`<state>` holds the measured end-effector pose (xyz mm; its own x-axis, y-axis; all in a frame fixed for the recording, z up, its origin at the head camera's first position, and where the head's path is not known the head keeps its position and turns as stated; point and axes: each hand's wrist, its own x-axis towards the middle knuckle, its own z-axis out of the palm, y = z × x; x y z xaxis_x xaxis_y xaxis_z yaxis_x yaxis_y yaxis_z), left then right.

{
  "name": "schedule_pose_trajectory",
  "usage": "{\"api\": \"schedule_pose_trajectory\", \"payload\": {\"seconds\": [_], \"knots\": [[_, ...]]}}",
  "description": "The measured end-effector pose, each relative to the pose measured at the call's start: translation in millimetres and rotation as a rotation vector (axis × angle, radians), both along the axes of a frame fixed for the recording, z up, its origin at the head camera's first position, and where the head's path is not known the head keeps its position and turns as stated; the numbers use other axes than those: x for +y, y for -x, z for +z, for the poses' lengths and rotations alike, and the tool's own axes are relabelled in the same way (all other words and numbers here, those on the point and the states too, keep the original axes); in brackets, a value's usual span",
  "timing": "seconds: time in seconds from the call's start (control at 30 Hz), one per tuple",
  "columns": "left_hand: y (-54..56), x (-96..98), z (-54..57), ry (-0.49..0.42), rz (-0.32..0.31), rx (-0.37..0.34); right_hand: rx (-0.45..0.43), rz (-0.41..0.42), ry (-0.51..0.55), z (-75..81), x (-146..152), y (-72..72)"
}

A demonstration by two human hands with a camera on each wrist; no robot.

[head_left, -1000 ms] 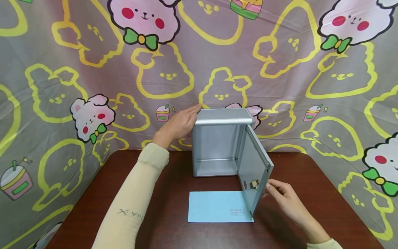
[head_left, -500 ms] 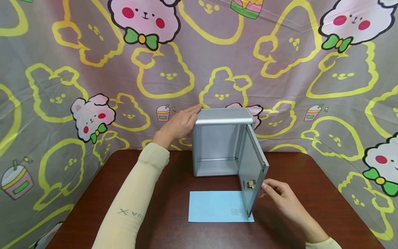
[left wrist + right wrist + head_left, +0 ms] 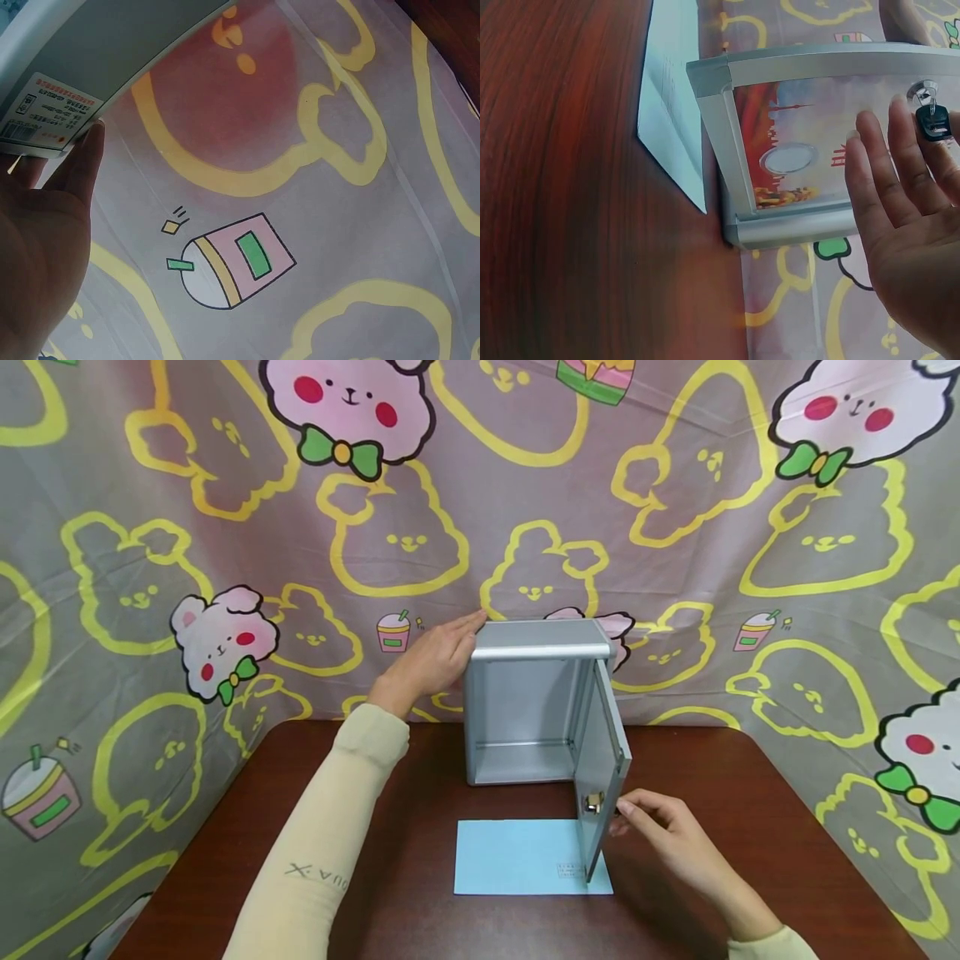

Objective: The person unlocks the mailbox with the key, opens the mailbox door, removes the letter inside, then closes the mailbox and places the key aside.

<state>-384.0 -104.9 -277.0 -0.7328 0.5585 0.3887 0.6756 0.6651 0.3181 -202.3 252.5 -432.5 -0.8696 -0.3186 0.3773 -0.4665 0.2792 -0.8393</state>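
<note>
A silvery metal box (image 3: 540, 641) stands on the table, its hinged door (image 3: 597, 752) swung outward on the right. My left hand (image 3: 438, 660) rests on the box's top left corner with fingers extended. A printed label (image 3: 49, 112) shows on the box beside those fingers in the left wrist view. My right hand (image 3: 667, 827) is at the outer face of the door. There it pinches a black-headed key (image 3: 934, 122) that sits in the lock (image 3: 922, 91); the other fingers are spread. The lock's brass-coloured latch (image 3: 592, 802) shows on the door's inner face.
A light blue paper rectangle (image 3: 517, 856) with small print lies flat in front of the box, partly overlapped by the door's lower corner. The dark wooden table (image 3: 405, 877) ends at a patterned cloth (image 3: 525, 493) hanging behind and at both sides.
The door has swung to the left, toward the box's opening, with my right hand moving along with it. My left hand and the box have stayed in place.
</note>
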Motion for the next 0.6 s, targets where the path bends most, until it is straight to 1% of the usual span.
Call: {"api": "schedule_pose_trajectory", "payload": {"seconds": [0.23, 0.43, 0.6], "knots": [[0.2, -0.2, 0.3, 0.002, -0.001, -0.004, 0.0, 0.049, 0.012, -0.4, -6.5, 2.5], [1.4, 0.0, -1.0, -0.008, -0.006, 0.012, 0.007, 0.082, 0.03, -1.2, -11.1, 5.1], [1.6, 0.3, -1.5, -0.011, -0.013, 0.03, 0.016, 0.093, 0.027, -0.7, -14.4, 6.5]]}}
